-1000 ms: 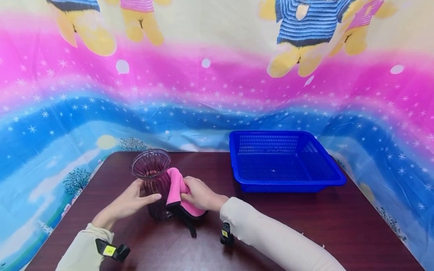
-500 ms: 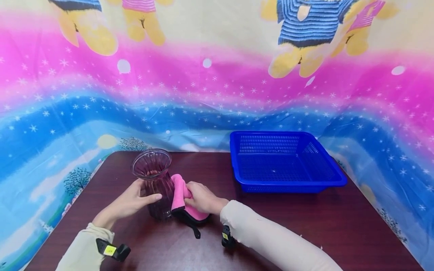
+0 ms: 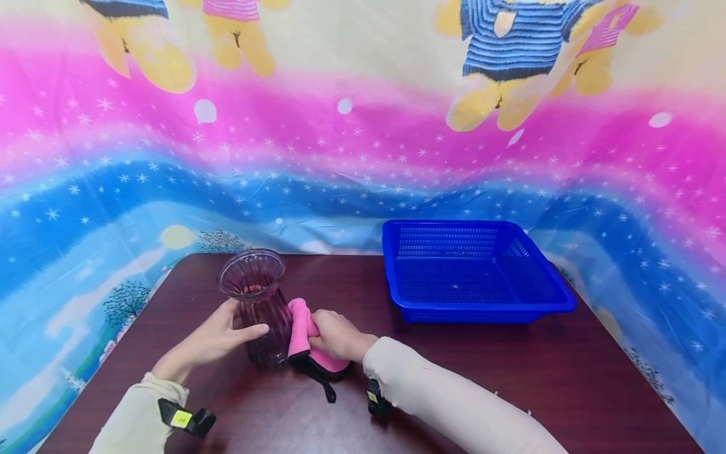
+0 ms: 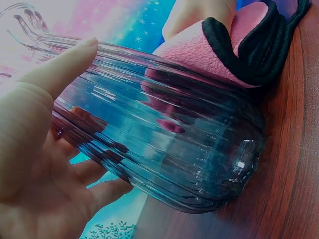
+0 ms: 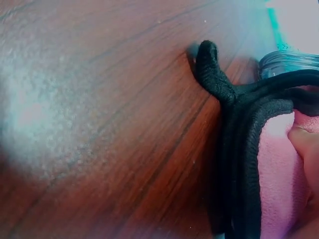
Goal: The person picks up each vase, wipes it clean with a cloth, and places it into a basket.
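Observation:
A ribbed, purple-tinted glass vase point(image 3: 266, 315) with a flared rim stands on the table at the left in the head view. My left hand point(image 3: 218, 337) grips it around the body, thumb on the near side and fingers behind, as the left wrist view shows. Bunched in my right hand point(image 3: 340, 334) is a pink cloth point(image 3: 300, 334) with black edging and a small black hanging loop point(image 5: 212, 74). The cloth lies against the vase's right side, and its lower edge hangs down close to the tabletop.
A blue plastic basket point(image 3: 479, 307) with perforated walls stands at the back right of the dark reddish-brown wooden table point(image 3: 454, 372). Behind the table hangs a printed backdrop point(image 3: 340, 157) with bears and snowflakes. Black camera mounts point(image 3: 187, 418) sit on both wrists.
My right hand with the cloth has moved down a little along the vase's right side, and slightly to the right. The left hand and the vase have stayed nearly still.

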`<state>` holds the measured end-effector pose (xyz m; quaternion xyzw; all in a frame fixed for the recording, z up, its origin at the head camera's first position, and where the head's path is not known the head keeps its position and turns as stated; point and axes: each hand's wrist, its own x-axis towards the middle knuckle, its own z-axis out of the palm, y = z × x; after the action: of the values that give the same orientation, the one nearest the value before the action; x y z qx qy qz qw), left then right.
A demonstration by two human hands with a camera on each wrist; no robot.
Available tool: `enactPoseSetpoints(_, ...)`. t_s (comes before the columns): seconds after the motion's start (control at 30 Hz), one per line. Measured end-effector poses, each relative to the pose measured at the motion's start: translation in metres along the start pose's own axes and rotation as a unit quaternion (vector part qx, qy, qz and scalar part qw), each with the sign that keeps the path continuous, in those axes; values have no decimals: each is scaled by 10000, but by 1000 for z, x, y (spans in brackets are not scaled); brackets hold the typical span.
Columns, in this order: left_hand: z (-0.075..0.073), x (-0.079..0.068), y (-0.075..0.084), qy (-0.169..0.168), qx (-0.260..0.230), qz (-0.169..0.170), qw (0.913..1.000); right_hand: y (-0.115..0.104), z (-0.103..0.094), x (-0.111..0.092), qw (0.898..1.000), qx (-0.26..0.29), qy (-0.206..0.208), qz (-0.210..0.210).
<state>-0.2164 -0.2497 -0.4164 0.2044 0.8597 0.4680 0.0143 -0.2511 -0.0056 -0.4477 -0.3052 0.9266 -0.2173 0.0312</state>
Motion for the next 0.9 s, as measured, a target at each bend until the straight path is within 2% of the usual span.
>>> enactPoseSetpoints(0.33, -1, 2, -3, -43, 13, 99, 9999, 1, 5, 1, 9998, -113, -38, 137)
enactPoseSetpoints(0.6, -1, 1, -3, -6, 35, 70, 10000, 2, 10, 3, 9991, -410, -4, 118)
enactPoseSetpoints(0.9, 0, 2, -2, -72, -68, 131, 9999, 5, 11, 1, 9996, -253, 85, 70)
